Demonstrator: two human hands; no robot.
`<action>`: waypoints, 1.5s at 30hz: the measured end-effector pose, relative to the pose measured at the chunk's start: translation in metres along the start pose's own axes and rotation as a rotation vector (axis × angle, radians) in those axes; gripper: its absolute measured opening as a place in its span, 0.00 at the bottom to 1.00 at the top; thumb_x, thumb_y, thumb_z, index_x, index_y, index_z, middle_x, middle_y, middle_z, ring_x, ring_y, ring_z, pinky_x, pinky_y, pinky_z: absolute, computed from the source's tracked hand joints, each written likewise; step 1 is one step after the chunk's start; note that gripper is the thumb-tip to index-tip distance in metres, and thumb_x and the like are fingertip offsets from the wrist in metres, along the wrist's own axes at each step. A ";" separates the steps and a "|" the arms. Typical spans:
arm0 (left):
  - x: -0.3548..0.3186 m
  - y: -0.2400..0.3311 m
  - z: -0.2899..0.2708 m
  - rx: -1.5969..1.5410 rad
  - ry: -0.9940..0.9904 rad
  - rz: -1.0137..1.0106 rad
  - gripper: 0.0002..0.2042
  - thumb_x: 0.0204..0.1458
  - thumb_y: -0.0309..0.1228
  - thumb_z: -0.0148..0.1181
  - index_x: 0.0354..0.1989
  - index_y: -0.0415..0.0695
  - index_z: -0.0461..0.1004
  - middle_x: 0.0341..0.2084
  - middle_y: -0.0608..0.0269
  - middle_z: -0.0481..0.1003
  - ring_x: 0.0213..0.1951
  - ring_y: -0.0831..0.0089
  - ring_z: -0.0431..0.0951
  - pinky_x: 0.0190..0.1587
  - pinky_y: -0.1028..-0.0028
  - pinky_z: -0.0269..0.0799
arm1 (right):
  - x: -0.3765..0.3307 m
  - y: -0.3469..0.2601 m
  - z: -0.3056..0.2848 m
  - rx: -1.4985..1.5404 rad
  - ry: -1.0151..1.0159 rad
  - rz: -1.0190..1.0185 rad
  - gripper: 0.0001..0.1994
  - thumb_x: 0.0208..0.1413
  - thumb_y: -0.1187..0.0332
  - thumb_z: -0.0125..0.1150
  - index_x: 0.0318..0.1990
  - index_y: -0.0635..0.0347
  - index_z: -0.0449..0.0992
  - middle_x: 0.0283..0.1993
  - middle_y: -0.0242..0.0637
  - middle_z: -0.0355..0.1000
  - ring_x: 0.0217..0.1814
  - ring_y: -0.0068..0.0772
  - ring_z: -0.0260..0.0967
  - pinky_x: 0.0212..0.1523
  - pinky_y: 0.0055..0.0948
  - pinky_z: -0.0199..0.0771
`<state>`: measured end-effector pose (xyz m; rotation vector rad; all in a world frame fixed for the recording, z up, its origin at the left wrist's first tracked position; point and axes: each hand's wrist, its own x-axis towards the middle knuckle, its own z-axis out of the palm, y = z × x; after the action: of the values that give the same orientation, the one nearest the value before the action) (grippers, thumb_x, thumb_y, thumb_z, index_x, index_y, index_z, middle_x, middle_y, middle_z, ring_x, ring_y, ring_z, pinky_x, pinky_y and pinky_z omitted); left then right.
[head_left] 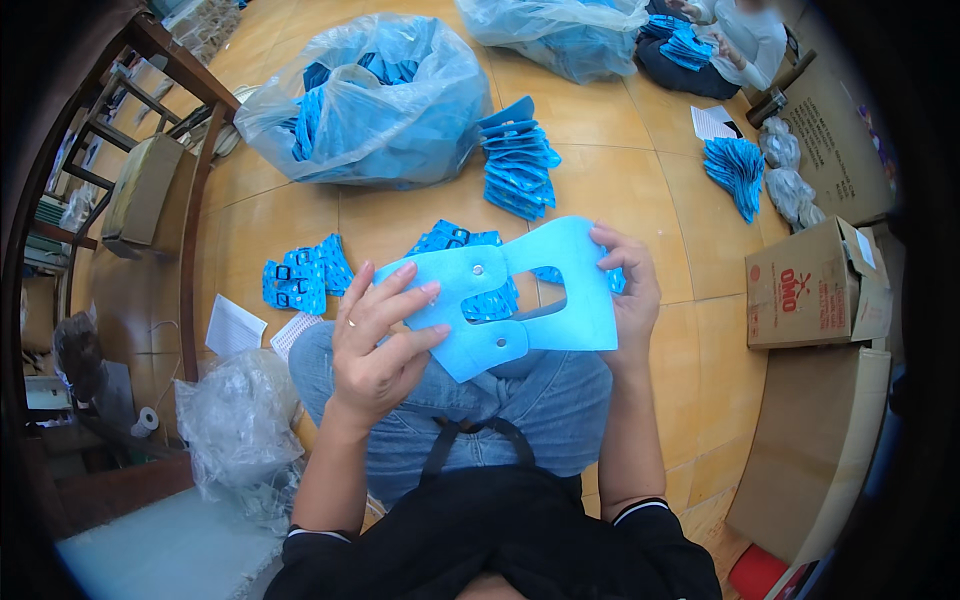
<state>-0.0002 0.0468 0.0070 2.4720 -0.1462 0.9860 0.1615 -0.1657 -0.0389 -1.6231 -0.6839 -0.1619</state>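
A light blue, felt-like strapped piece (578, 245) is stretched between my two hands above my lap. Two straps with round metal rivets join its left and right panels, leaving a squarish opening in the middle. My left hand (375, 345) grips the left panel, its fingers laid over the upper face. At the right end, my right hand (632, 290) pinches the edge; part of its grip is hidden behind the piece. Beneath it, partly covered, lie patterned blue pieces with dark buckles (455, 237). More buckled pieces (300, 278) rest on the floor to the left.
Ahead stand a large clear bag of blue pieces (400, 120) and a fanned blue stack (518, 165). Cardboard boxes (810, 285) line the right side. Crumpled plastic (240, 420) and a wooden frame (195, 240) are at left. Another person (745, 45) sits far right, handling blue pieces.
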 end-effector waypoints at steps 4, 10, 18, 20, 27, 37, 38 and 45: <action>-0.001 0.000 0.010 0.022 0.063 0.004 0.13 0.35 0.14 0.62 0.25 0.50 0.79 0.45 0.59 0.76 0.55 0.56 0.72 0.61 0.51 0.61 | -0.002 0.000 -0.001 0.051 0.061 -0.012 0.11 0.48 0.78 0.63 0.34 0.59 0.66 0.49 0.44 0.71 0.61 0.46 0.66 0.57 0.36 0.66; 0.014 -0.005 0.026 -0.106 0.115 -0.069 0.10 0.40 0.21 0.66 0.32 0.47 0.78 0.44 0.57 0.76 0.49 0.60 0.75 0.55 0.60 0.67 | 0.009 -0.004 -0.007 0.036 0.077 0.009 0.09 0.52 0.74 0.64 0.37 0.61 0.69 0.44 0.40 0.73 0.48 0.34 0.70 0.50 0.31 0.69; 0.050 -0.042 0.161 -0.910 0.057 -0.739 0.18 0.54 0.25 0.61 0.52 0.34 0.67 0.42 0.60 0.75 0.40 0.79 0.75 0.44 0.78 0.71 | 0.047 0.057 -0.065 0.070 0.055 0.336 0.13 0.58 0.66 0.60 0.44 0.67 0.73 0.36 0.37 0.75 0.37 0.21 0.71 0.40 0.23 0.72; 0.034 -0.042 0.208 -0.885 -0.039 -0.893 0.17 0.54 0.25 0.61 0.51 0.35 0.69 0.41 0.61 0.76 0.38 0.80 0.75 0.41 0.78 0.72 | 0.034 0.101 -0.078 -0.122 0.021 0.491 0.13 0.57 0.66 0.60 0.44 0.68 0.73 0.36 0.37 0.75 0.37 0.22 0.71 0.39 0.24 0.72; -0.022 -0.048 0.319 -0.436 -0.389 -0.867 0.14 0.50 0.27 0.62 0.45 0.36 0.74 0.38 0.56 0.76 0.33 0.72 0.78 0.37 0.73 0.75 | -0.050 0.215 -0.113 -0.415 0.024 0.769 0.15 0.54 0.64 0.62 0.45 0.65 0.74 0.37 0.43 0.75 0.37 0.34 0.73 0.42 0.30 0.73; -0.023 -0.053 0.293 -0.346 -0.134 -0.779 0.13 0.49 0.28 0.63 0.44 0.40 0.75 0.37 0.55 0.73 0.35 0.67 0.76 0.38 0.69 0.73 | -0.058 0.196 -0.096 -0.559 0.176 0.621 0.21 0.57 0.62 0.59 0.54 0.68 0.71 0.53 0.51 0.67 0.56 0.46 0.65 0.56 0.38 0.66; -0.026 -0.057 0.275 -0.409 -0.085 -0.797 0.13 0.49 0.27 0.63 0.44 0.40 0.75 0.36 0.55 0.73 0.35 0.66 0.76 0.38 0.69 0.73 | -0.056 0.182 -0.093 -0.433 0.263 0.651 0.20 0.58 0.63 0.58 0.54 0.68 0.71 0.54 0.50 0.66 0.57 0.46 0.65 0.58 0.37 0.65; -0.063 -0.088 0.149 0.285 -0.203 -0.694 0.17 0.43 0.29 0.66 0.44 0.44 0.75 0.44 0.53 0.71 0.49 0.56 0.70 0.50 0.61 0.65 | -0.032 0.099 -0.043 -0.599 0.039 0.441 0.17 0.58 0.65 0.58 0.52 0.67 0.72 0.53 0.48 0.68 0.58 0.45 0.65 0.59 0.37 0.63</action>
<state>0.0698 0.0507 -0.1630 2.5602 0.7854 0.4760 0.1980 -0.2186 -0.1315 -2.2973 -0.2351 -0.0767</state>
